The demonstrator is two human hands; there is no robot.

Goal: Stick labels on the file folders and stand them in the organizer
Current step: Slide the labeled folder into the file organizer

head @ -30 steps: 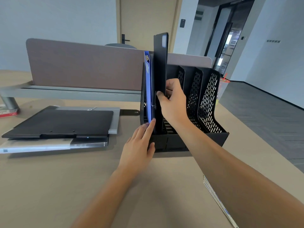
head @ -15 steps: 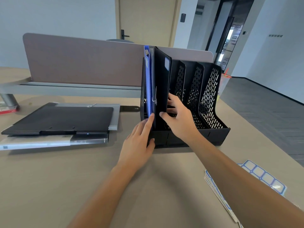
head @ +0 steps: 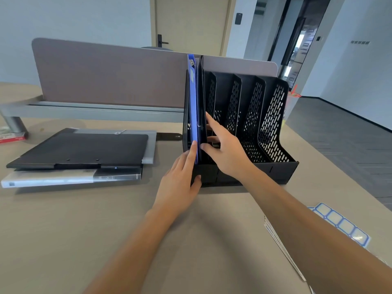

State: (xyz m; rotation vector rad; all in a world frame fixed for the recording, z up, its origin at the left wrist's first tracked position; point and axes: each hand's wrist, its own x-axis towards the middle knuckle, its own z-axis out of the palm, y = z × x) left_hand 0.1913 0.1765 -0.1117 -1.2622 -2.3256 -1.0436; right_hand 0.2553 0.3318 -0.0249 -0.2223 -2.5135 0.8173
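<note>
Black folder stands in organizer, both hands touching it.

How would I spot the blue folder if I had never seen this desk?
Find the black perforated plastic organizer standing on the beige desk. In its leftmost slot stands the blue plastic folder, upright beside a black folder; it is the only blue folder there.

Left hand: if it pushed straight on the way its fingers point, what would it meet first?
The left hand already touches the blue folder in the organizer; beyond it, probably the desk divider.
</note>
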